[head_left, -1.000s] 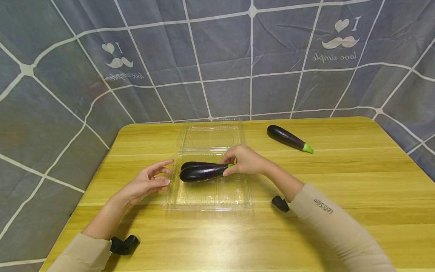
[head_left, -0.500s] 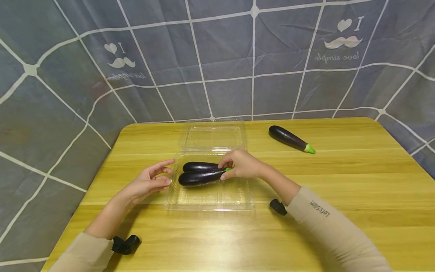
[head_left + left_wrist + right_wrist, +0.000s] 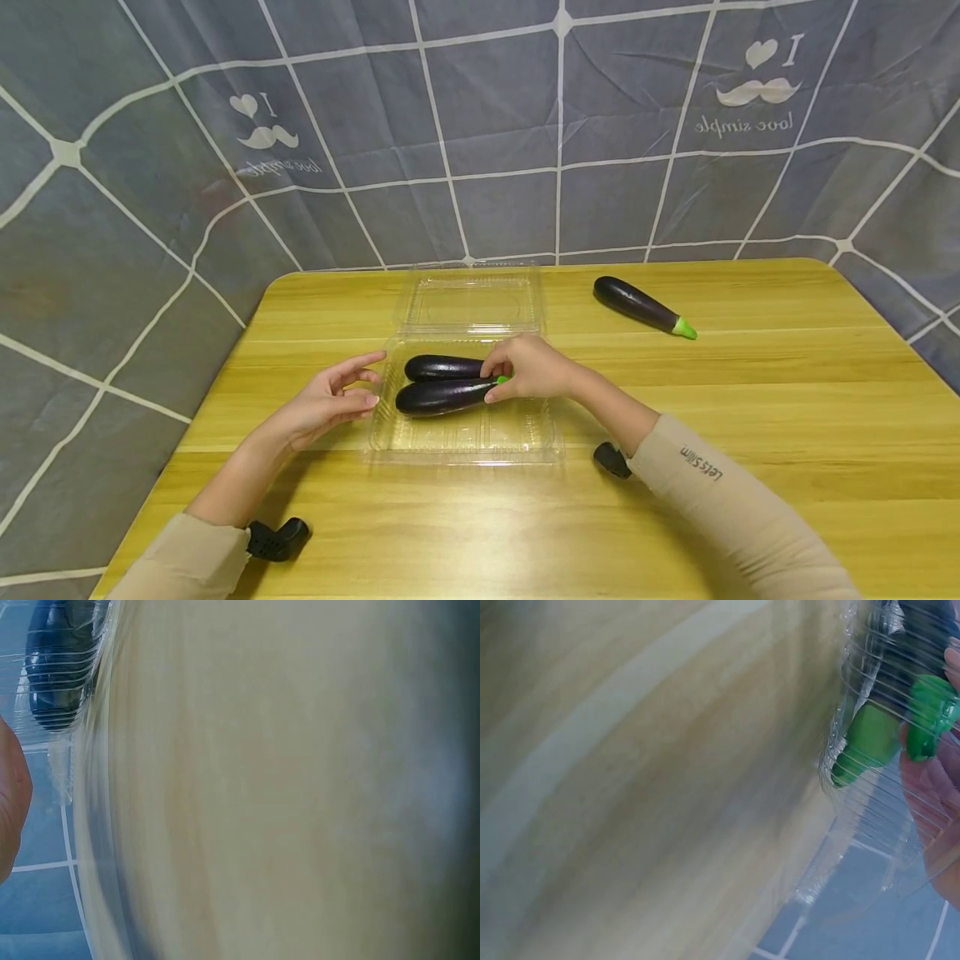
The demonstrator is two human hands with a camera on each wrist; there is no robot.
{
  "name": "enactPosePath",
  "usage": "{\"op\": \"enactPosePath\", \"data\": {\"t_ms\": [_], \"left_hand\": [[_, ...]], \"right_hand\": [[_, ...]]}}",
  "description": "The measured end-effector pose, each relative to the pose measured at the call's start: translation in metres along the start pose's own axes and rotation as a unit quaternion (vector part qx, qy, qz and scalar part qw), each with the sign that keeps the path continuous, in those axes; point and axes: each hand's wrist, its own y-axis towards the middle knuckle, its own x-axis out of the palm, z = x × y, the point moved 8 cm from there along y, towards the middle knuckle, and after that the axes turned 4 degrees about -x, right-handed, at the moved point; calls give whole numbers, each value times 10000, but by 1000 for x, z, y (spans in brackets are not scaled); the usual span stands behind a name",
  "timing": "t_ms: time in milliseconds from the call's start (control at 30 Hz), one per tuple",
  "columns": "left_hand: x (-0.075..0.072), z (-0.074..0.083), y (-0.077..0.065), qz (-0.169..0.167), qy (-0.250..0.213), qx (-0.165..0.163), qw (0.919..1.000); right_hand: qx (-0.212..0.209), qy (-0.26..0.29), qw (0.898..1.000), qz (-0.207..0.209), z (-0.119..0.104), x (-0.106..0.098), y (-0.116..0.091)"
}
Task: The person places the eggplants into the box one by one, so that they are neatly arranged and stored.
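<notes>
Two dark purple eggplants lie side by side over the base of a clear plastic clamshell container (image 3: 480, 435). My right hand (image 3: 531, 367) pinches the nearer eggplant (image 3: 441, 398) at its green stem end. Partly behind those fingers lies the farther eggplant (image 3: 441, 367), its stem end hidden in the head view. Through the ribbed plastic wall, the right wrist view shows both green stems, the held stem (image 3: 932, 712) beside the other stem (image 3: 870, 739). My left hand (image 3: 326, 404) is at the container's left rim, fingers spread and holding nothing; whether they touch the rim I cannot tell.
The container's lid (image 3: 472, 300) lies folded back behind its base. A third eggplant (image 3: 637, 306) with a green stem lies at the back right of the wooden table (image 3: 465, 533). A grey curtain (image 3: 495, 125) with white lines hangs behind the table.
My right hand has shifted slightly toward the front left, and the nearer eggplant has come forward, off the farther one it overlapped. The left hand has stayed nearly still.
</notes>
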Motion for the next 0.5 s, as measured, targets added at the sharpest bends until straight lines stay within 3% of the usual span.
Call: {"op": "enactPosePath", "data": {"t_ms": [500], "left_hand": [[1,-1,0,-43,-32,49,10000]], "right_hand": [[65,-693,9972,-288,0,9,1]]}}
